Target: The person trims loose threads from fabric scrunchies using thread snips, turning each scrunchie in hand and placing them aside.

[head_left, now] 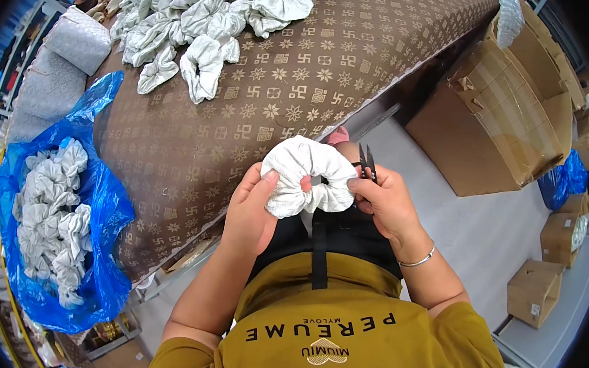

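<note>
A white fabric scrunchie (pixel 307 176) is held up in front of my chest by both hands. My left hand (pixel 251 212) grips its left side with thumb on top. My right hand (pixel 383 201) pinches its right side and also holds small black scissors (pixel 367 163), blades pointing up. A pile of similar white scrunchies (pixel 204 18) lies at the far end of the brown patterned table (pixel 243 131).
A blue plastic bag (pixel 96 237) at the left holds several more white scrunchies (pixel 53 213). Open cardboard boxes (pixel 508 111) stand on the floor at the right, smaller boxes (pixel 533 293) beyond. White padded bundles (pixel 61 69) sit at the far left.
</note>
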